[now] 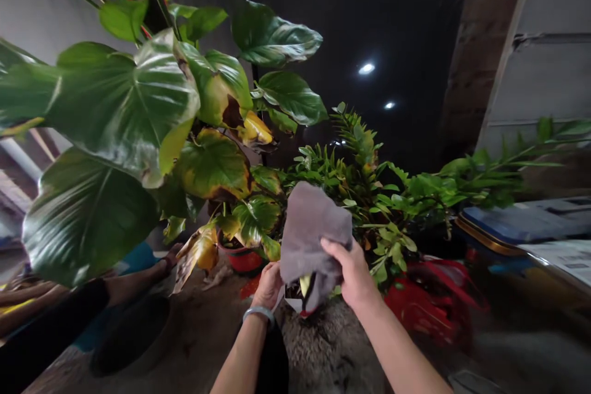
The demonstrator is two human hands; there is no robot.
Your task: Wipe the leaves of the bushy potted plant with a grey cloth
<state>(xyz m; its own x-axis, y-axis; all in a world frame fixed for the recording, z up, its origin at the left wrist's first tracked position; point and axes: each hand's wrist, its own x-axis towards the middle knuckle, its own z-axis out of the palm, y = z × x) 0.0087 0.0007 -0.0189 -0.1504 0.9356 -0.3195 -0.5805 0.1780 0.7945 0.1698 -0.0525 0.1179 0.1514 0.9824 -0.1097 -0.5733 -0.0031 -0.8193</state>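
A grey cloth [310, 228] is wrapped round a leaf low in the middle; a yellow leaf tip [305, 285] shows under it. My right hand [353, 271] is closed on the cloth's right side. My left hand [268, 286], with a bracelet on the wrist, is closed below the cloth's left edge, where it seems to hold the leaf or its stem; the fingers are partly hidden. Behind the cloth stands a plant with many small green leaflets [364, 166].
A big-leaved plant [124, 111] with yellowing leaves fills the left. A red pot [242, 258] and a red container [427, 301] stand on the floor. A blue-lidded box [517, 225] is at right. Another person's legs [133, 280] lie low at left.
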